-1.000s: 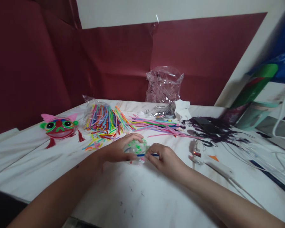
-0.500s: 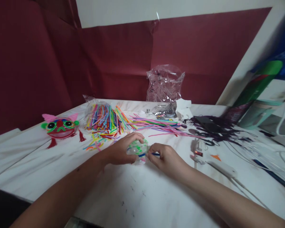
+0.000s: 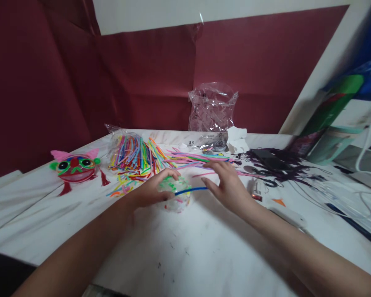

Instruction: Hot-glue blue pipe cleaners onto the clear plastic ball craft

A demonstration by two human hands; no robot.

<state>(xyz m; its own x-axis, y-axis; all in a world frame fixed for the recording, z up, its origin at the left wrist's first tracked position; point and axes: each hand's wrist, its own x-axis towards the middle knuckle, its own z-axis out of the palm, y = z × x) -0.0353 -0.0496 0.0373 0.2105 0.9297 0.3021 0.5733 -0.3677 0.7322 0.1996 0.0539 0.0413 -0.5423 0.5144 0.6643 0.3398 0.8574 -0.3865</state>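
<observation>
My left hand [image 3: 153, 190] is curled over a clear plastic shell [image 3: 177, 197] with green and pink marks, holding it on the white table [image 3: 204, 251]. A blue pipe cleaner [image 3: 191, 190] sticks out of the shell to the right. My right hand [image 3: 227, 183] hovers just right of that blue strand, fingers spread and holding nothing, its fingertips reaching toward the loose coloured pipe cleaners [image 3: 200, 159] behind it.
A bag of coloured pipe cleaners [image 3: 128, 150] lies at the back left, a finished red mask with pink ears [image 3: 75, 167] further left. A crumpled clear bag [image 3: 212, 109] stands at the back. Dark threads [image 3: 275, 165], a glue gun [image 3: 256, 192] and cables lie to the right.
My right hand has let go of the blue pipe cleaner, opened and lifted up and back toward the loose strands. The left hand stays on the shell.
</observation>
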